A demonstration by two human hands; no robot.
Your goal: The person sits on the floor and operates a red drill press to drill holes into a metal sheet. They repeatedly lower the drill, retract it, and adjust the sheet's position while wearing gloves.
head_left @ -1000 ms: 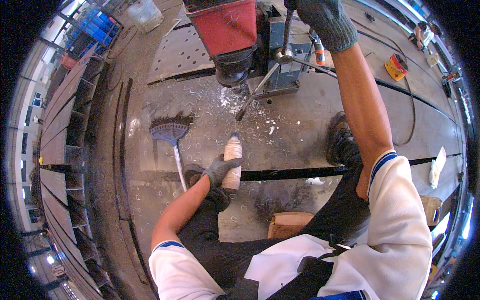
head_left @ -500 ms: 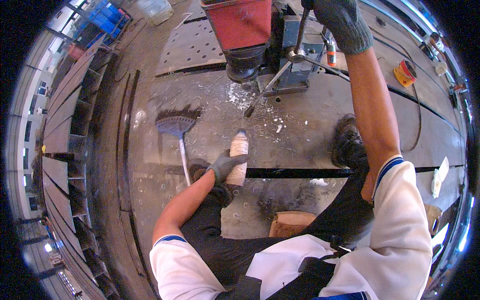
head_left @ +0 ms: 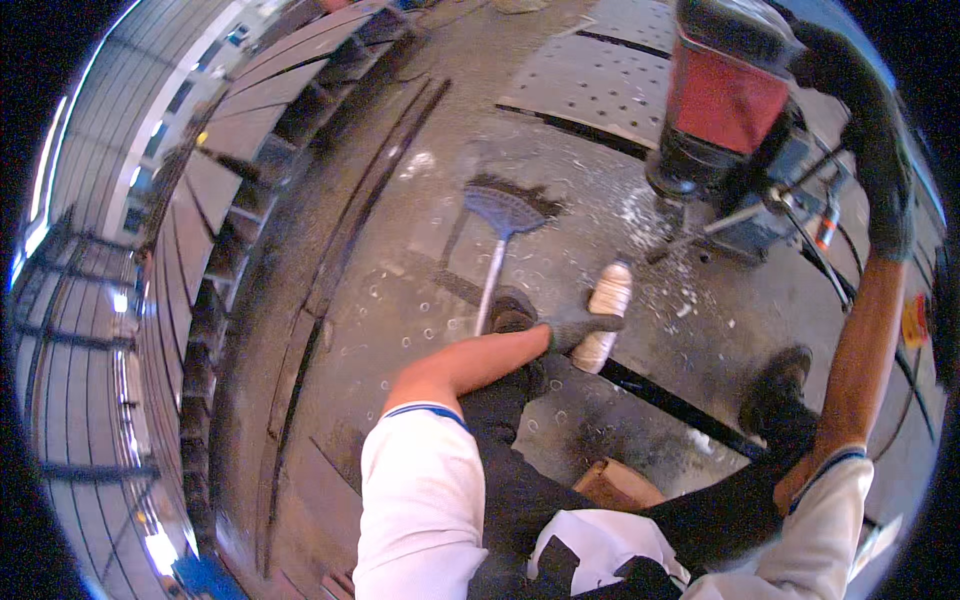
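Observation:
My left hand (head_left: 582, 330), in a dark glove, is closed around a pale plastic bottle (head_left: 611, 290) with a dark cap, tilted slightly to the right above the floor plate. At the upper right stands a drill press (head_left: 730, 95) with a red housing and a dark lower end. My gloved right hand (head_left: 885, 170) is raised beside it, at the end of a feed lever (head_left: 822, 160) that runs up from the hub. Blur hides its separate fingers, but it appears closed on that lever. White chips and curled shavings (head_left: 665, 270) lie below the drill.
A blue broom (head_left: 505, 210) lies on the floor left of the bottle. A dark gap (head_left: 680, 405) crosses the plates before my feet. A perforated plate (head_left: 590, 85) lies behind. An orange-and-silver cylinder (head_left: 828, 225) is by the machine, and a brown block (head_left: 617, 487) lies between my legs.
The view has swung left and tilted, so the machine and both hands appear farther right. The bottle is still in my left hand, and my right hand remains by the lever.

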